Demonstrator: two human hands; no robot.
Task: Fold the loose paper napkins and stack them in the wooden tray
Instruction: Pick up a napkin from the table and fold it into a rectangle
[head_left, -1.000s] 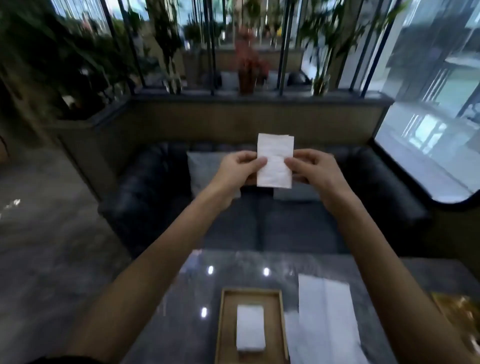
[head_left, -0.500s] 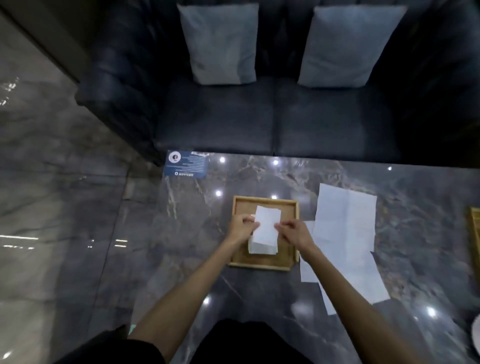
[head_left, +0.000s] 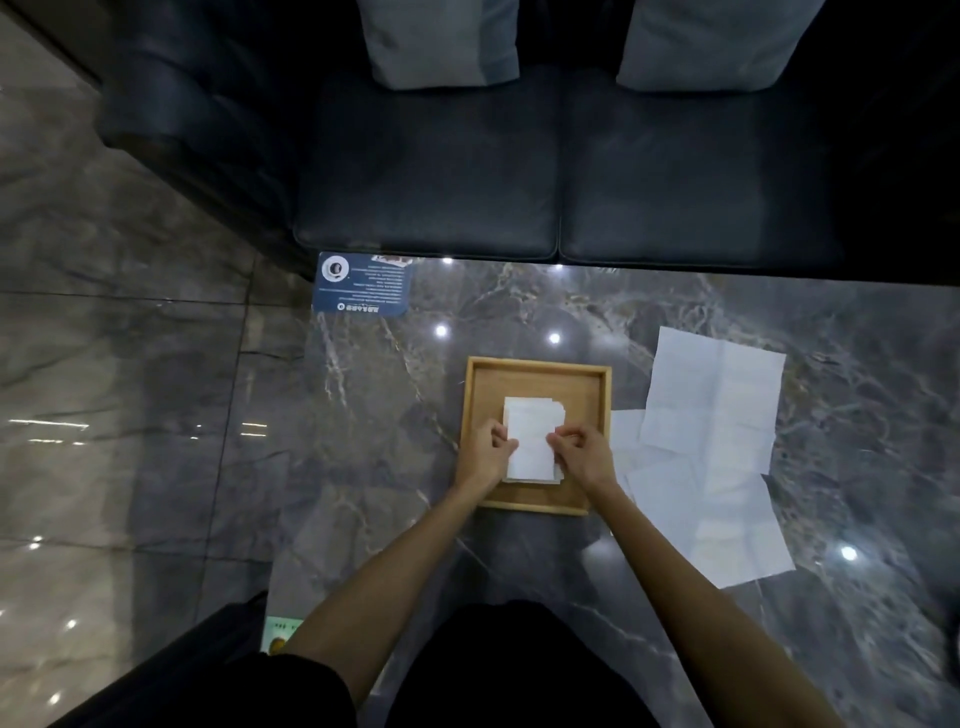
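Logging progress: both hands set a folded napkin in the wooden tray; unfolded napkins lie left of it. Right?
No: the head view shows the unfolded napkins right of the wooden tray. The left hand and right hand do set the folded napkin in it.

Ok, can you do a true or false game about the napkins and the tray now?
1. The left hand and the right hand both pinch the folded napkin over the tray. True.
2. The loose napkins lie left of the tray. False: they lie on its right, spread flat on the table.
3. A blue card lies at the table's far left corner. True.
4. The tray is round. False: it has straight sides and four corners.
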